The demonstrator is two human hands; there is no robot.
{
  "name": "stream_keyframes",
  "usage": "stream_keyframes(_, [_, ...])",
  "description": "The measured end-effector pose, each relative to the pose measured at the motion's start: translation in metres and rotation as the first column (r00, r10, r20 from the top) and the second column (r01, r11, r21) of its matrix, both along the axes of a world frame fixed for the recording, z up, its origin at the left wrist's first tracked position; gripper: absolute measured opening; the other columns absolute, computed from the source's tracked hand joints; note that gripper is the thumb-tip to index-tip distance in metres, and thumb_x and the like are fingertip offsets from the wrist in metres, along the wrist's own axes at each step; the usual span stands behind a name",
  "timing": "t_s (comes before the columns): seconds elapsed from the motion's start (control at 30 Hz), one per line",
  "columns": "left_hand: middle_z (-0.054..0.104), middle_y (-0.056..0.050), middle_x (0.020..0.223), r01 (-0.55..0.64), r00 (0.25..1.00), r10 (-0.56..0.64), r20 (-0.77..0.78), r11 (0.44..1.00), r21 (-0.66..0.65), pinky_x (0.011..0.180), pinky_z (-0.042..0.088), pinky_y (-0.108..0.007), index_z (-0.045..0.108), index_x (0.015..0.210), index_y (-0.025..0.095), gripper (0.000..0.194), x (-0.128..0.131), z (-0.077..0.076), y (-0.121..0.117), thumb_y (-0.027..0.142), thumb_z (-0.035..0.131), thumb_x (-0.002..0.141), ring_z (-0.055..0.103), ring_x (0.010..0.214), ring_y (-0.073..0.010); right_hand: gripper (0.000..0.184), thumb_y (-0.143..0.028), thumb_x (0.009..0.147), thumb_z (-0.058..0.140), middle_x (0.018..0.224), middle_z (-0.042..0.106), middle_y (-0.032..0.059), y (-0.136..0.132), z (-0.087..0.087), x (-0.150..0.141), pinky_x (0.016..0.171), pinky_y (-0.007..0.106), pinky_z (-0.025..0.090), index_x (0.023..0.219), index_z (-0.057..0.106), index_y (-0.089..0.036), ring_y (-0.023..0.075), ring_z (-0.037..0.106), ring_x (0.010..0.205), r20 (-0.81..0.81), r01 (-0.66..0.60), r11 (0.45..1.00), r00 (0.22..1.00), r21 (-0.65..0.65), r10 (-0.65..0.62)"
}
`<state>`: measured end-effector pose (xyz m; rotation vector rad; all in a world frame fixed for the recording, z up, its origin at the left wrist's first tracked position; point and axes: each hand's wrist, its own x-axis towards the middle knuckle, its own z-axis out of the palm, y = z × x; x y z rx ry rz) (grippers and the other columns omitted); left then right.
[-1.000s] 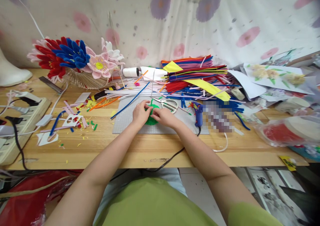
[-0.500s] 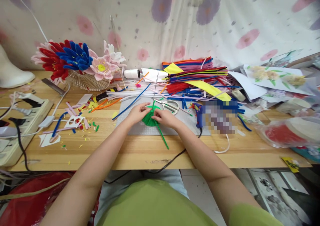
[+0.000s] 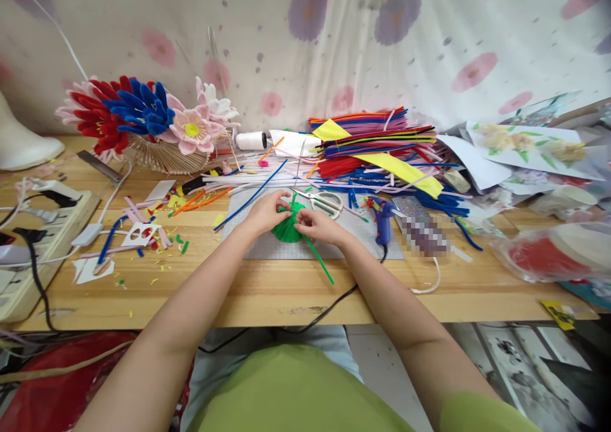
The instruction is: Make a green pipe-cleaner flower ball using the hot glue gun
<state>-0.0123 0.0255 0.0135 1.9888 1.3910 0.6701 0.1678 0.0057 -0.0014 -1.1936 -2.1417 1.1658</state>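
Between my hands is a round green piece (image 3: 285, 231), fuzzy and ridged like a leaf made of pipe cleaners, over a grey mat (image 3: 265, 250). My left hand (image 3: 268, 213) is closed at its upper left side, thumb and fingers gripping its edge. On the right, my right hand (image 3: 319, 224) pinches a green pipe cleaner (image 3: 321, 261) against the piece. The loose end slants down to the right toward the mat's front edge. My fingers cover part of where the two meet. White-handled scissors (image 3: 329, 204) lie just behind my right hand.
A blue glue gun (image 3: 382, 222) rests at the mat's right, its black cord trailing to the front edge. Bundled pipe cleaners (image 3: 377, 140) lie at the back. Fuzzy flowers (image 3: 143, 107) stand back left. A power strip (image 3: 48, 247) and scraps (image 3: 143, 233) are at left.
My right hand has shifted slightly right, and the pipe cleaner's loose end has swung right with it. My left hand has tilted up a little, still at the green piece.
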Motion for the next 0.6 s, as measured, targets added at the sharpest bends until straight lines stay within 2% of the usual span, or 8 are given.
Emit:
stream_keyframes(0.13, [0.069, -0.003, 0.088, -0.011, 1.0, 0.011, -0.015, 1.0, -0.006, 0.075, 0.045, -0.03, 0.049, 0.112, 0.018, 0.047, 0.0, 0.004, -0.003, 0.019, 0.064, 0.067, 0.061, 0.078, -0.0161, 0.011, -0.03, 0.074, 0.049, 0.049, 0.052, -0.0065, -0.001, -0.003, 0.005, 0.042, 0.021, 0.034, 0.075, 0.042, -0.021, 0.0097, 0.047, 0.041, -0.187, -0.002, 0.978, 0.982, -0.209, -0.038])
stream_keyframes(0.23, [0.068, -0.002, 0.089, 0.006, 0.999, -0.007, -0.041, 1.0, -0.007, 0.074, 0.045, -0.03, 0.047, 0.111, 0.019, 0.047, 0.0, 0.006, -0.003, 0.02, 0.063, 0.067, 0.06, 0.079, -0.0159, 0.015, -0.033, 0.074, 0.051, 0.045, 0.049, -0.0079, -0.002, -0.001, 0.011, 0.039, 0.02, 0.031, 0.076, 0.042, -0.021, 0.0091, 0.043, 0.037, -0.239, 0.005, 0.961, 0.968, -0.277, -0.074])
stream_keyframes(0.37, [0.067, -0.002, 0.09, 0.055, 0.996, -0.052, -0.073, 0.997, 0.049, 0.076, 0.044, -0.03, 0.046, 0.111, 0.019, 0.045, 0.0, 0.005, -0.001, 0.02, 0.061, 0.068, 0.06, 0.083, -0.017, 0.027, -0.043, 0.076, 0.052, 0.048, 0.047, -0.0061, -0.001, -0.001, 0.019, 0.043, 0.021, 0.03, 0.067, 0.045, -0.019, 0.0077, 0.041, 0.042, -0.153, 0.033, 0.983, 0.986, -0.18, -0.061])
stream_keyframes(0.43, [0.067, -0.002, 0.089, 0.071, 0.995, -0.066, -0.074, 0.995, 0.07, 0.077, 0.044, -0.031, 0.046, 0.11, 0.019, 0.044, 0.0, 0.004, 0.0, 0.02, 0.06, 0.068, 0.06, 0.085, -0.0175, 0.03, -0.044, 0.077, 0.051, 0.053, 0.049, -0.004, 0.001, -0.004, 0.021, 0.048, 0.022, 0.033, 0.064, 0.048, -0.018, 0.0083, 0.044, 0.049, -0.111, 0.119, 0.99, 0.986, -0.071, -0.126])
stream_keyframes(0.53, [0.067, -0.002, 0.089, 0.085, 0.994, -0.078, -0.083, 0.992, 0.091, 0.077, 0.043, -0.031, 0.045, 0.11, 0.019, 0.044, 0.0, 0.003, 0.0, 0.019, 0.059, 0.069, 0.059, 0.086, -0.018, 0.02, -0.036, 0.076, 0.054, 0.071, 0.058, 0.0004, 0.004, -0.011, 0.021, 0.059, 0.025, 0.041, 0.076, 0.055, -0.017, 0.0111, 0.051, 0.062, -0.101, 0.301, 0.95, 0.951, 0.079, -0.293])
stream_keyframes(0.6, [0.066, -0.003, 0.09, 0.112, 0.99, -0.102, -0.093, 0.988, 0.109, 0.076, 0.043, -0.031, 0.044, 0.111, 0.019, 0.044, 0.0, 0.002, 0.0, 0.018, 0.058, 0.069, 0.059, 0.086, -0.0181, 0.018, -0.028, 0.074, 0.056, 0.085, 0.062, 0.0035, 0.005, -0.015, 0.019, 0.067, 0.027, 0.044, 0.087, 0.057, -0.016, 0.0127, 0.055, 0.071, -0.102, 0.335, 0.934, 0.94, 0.121, -0.325])
